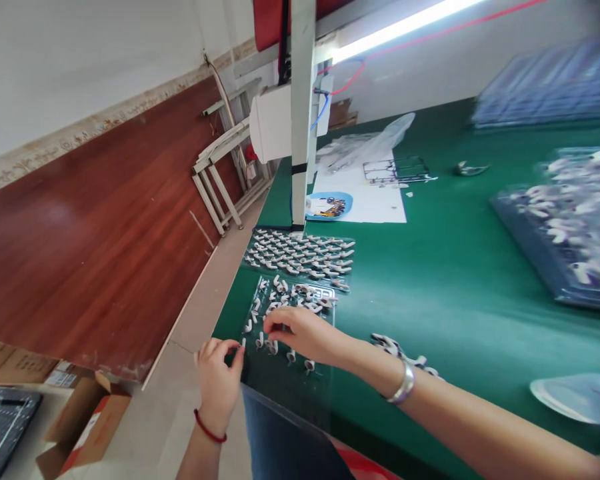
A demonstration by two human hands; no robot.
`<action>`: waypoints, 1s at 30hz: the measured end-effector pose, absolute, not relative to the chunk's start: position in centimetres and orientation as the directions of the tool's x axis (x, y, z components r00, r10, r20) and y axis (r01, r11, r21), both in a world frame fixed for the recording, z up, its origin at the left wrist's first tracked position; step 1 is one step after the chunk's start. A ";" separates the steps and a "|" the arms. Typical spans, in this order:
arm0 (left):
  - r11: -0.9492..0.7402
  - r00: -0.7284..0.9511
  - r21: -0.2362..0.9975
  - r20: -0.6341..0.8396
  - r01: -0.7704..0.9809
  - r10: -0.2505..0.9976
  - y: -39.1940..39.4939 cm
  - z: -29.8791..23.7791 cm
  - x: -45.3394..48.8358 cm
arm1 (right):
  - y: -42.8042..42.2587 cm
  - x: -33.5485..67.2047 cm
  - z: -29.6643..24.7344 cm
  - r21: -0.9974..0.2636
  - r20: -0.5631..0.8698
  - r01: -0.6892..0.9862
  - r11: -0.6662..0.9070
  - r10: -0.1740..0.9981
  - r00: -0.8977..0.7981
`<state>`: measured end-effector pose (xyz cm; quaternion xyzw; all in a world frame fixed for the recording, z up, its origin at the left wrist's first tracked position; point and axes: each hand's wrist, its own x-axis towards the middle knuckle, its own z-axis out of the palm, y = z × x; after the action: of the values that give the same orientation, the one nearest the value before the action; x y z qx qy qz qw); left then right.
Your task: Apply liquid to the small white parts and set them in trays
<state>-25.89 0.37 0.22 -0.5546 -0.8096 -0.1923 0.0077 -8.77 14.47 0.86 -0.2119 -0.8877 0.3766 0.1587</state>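
Observation:
My left hand (217, 372), with a red cord at its wrist, is at the near left corner of a clear tray (280, 370). Its thumb and forefinger pinch a small white curved part (244, 342). Over the middle of that tray is my right hand (303, 331), a silver bangle on its wrist. The fingers curl inward and their tips come close together; what they hold, if anything, is hidden. Several white curved parts (291, 356) sit in the tray, some upright along its near side. Behind it lies a second clear tray (347, 248) with rows of similar parts.
More white parts (420, 362) lie loose on the green table (430, 260) beside my right forearm. A dark tray (525, 247) heaped with parts stands at right. Further back are a blue dish (347, 200), a black plastic frame (400, 171) and a metal post (300, 133).

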 end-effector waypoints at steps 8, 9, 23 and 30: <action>0.309 -0.349 0.218 0.173 0.926 0.921 4.4 1.0 -25.7 | 14.7 -8.7 1.0 -0.734 0.091 0.303 0.607 0.531 -0.842; 0.311 -0.346 0.207 0.166 0.928 0.923 4.7 1.1 -25.6 | 14.7 -8.5 1.1 -0.736 0.087 0.309 0.602 0.537 -0.839; 0.277 -0.298 0.152 0.142 0.949 0.944 5.1 1.2 -25.6 | 14.5 -7.8 0.9 -0.776 0.051 0.324 0.542 0.566 -0.823; 0.253 -0.273 0.141 0.148 0.957 0.951 5.1 1.2 -25.8 | 14.8 -8.5 0.9 -0.784 0.069 0.310 0.538 0.572 -0.818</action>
<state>-25.84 5.13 1.23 -0.6028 -0.7912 -0.1017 0.0161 -8.48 14.82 0.92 -0.2556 -0.8621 0.4069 0.1609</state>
